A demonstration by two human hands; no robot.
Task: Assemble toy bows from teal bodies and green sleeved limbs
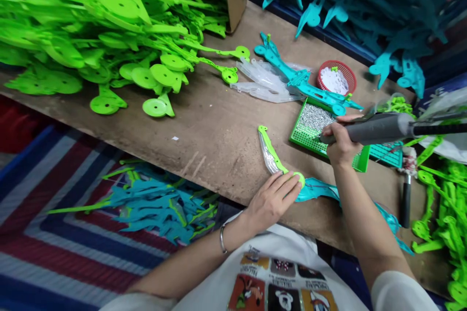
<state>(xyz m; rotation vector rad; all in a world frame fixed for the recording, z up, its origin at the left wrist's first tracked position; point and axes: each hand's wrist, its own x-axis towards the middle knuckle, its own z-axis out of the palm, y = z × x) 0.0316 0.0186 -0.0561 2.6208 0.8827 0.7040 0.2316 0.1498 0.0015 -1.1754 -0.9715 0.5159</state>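
Observation:
My left hand (pixel 272 199) lies flat, fingers stretched out, pressing on the round end of a green and clear plastic toy piece (pixel 272 155) on the wooden table (pixel 215 131). A teal plastic piece (pixel 317 188) lies joined under it, beside my fingers. My right hand (pixel 341 142) is closed round a grey powered screwdriver (pixel 379 129), whose tip rests in a green tray of small screws (pixel 314 121).
A heap of green disc-ended parts (pixel 109 24) fills the table's left. Teal parts (pixel 365 5) pile up at the back right, a teal assembly (pixel 302 80) and a red basket (pixel 336 77) behind the tray. More green parts (pixel 441 204) lie right. Finished pieces (pixel 160 201) lie on the floor.

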